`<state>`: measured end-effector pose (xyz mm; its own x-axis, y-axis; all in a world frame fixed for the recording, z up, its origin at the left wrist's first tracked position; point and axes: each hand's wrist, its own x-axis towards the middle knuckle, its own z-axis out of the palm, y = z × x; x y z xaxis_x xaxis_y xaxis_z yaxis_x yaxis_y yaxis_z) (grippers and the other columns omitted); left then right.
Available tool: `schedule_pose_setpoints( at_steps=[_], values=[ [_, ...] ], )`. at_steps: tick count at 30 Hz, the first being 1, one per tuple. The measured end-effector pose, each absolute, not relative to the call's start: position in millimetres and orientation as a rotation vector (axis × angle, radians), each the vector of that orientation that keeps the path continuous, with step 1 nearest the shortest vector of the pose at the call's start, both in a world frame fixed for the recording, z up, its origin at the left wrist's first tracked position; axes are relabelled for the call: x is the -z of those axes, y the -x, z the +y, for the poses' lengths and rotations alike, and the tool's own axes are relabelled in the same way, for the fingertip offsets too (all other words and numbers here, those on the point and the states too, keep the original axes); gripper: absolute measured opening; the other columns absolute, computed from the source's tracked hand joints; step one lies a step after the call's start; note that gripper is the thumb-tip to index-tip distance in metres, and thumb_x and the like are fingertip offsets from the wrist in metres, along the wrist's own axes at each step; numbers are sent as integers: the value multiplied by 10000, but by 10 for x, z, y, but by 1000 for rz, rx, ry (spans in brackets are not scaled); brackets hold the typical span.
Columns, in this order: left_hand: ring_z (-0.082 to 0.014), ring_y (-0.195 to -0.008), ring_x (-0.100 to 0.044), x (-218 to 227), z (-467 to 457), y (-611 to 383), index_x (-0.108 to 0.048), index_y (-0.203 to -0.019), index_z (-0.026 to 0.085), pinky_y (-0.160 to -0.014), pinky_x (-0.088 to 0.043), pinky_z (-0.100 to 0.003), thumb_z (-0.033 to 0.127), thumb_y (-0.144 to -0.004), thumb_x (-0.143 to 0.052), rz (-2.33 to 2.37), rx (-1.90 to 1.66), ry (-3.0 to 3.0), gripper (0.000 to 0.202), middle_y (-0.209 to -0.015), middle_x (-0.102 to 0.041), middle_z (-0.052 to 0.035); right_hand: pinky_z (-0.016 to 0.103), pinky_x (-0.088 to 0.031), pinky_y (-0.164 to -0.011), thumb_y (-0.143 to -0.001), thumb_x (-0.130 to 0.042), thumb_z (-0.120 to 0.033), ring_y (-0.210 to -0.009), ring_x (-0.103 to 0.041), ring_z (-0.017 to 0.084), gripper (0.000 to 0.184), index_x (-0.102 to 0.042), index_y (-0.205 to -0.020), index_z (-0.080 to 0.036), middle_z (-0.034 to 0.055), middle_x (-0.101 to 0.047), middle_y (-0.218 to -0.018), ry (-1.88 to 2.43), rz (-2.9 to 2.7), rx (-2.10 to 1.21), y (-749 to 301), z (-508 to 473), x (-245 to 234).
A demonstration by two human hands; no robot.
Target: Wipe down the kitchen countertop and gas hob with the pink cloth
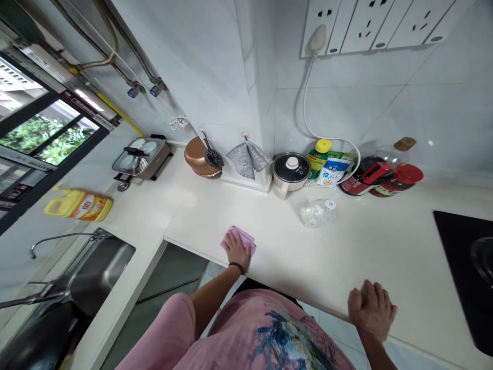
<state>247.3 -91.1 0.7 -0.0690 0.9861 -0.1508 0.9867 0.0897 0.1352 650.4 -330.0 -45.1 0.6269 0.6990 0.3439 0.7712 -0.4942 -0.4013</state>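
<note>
My left hand (236,250) presses a folded pink cloth (246,237) against the white countertop (285,252), close to the front edge. Its fingers lie over the cloth, and parts of the fabric show on both sides of them. Farther right, my right hand (373,311) rests on the counter's front edge with nothing in it, the thumb apart from the loosely bent fingers. Between the hands and the wall, a clear glass jar (319,213) with a white lid lies on its side.
Along the wall stand a lidded white pot (291,170), a green bottle (319,156), a blue-and-white packet (332,172) and red-lidded jars (404,180). A black cooktop (466,267) is at right. At left are a sink (103,272), a yellow jug (82,204) and an electric pan (144,156).
</note>
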Motion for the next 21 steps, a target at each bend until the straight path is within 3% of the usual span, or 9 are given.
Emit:
schedule_pose_setpoints(
  at_steps=[5, 11, 14, 21],
  values=[
    [-421, -1597, -42, 57, -1300, -3371, -201, -1650, 109, -1258, -54, -679, 602, -939, -478, 1438, -27, -2381, 909, -1720, -103, -244, 732, -240, -1162, -924, -442, -486, -1438, -416, 442, 647, -535, -1486, -181, 198, -501, -1540, 2339, -1150, 169, -6504, -3301, 441],
    [-384, -1605, -51, 128, -1439, -3827, -205, -1649, 118, -1279, -48, -609, 675, -943, -437, 960, -94, -2637, 928, -1729, -71, -223, 750, -267, -1136, -898, -470, -481, -1420, -443, 469, 670, -521, -1509, -212, 202, -516, -1532, 2289, -1162, 222, -6525, -3310, 455],
    [-372, -1607, -50, 132, -1211, -3684, -226, -1643, 124, -1284, -59, -587, 679, -947, -430, 993, -97, -2619, 914, -1732, -71, -214, 770, -277, -1115, -880, -468, -474, -1413, -446, 484, 690, -508, -1524, -231, 198, -516, -1533, 2288, -1175, 211, -6540, -3310, 456],
    [-378, -1608, -15, -40, -133, -2774, -230, -1640, 108, -1282, -52, -613, 594, -962, -448, 1586, -41, -2333, 863, -1735, -84, -213, 786, -323, -1053, -822, -500, -470, -1367, -477, 521, 740, -509, -1528, -248, 199, -534, -1516, 2280, -1199, 237, -6565, -3303, 456]
  ],
)
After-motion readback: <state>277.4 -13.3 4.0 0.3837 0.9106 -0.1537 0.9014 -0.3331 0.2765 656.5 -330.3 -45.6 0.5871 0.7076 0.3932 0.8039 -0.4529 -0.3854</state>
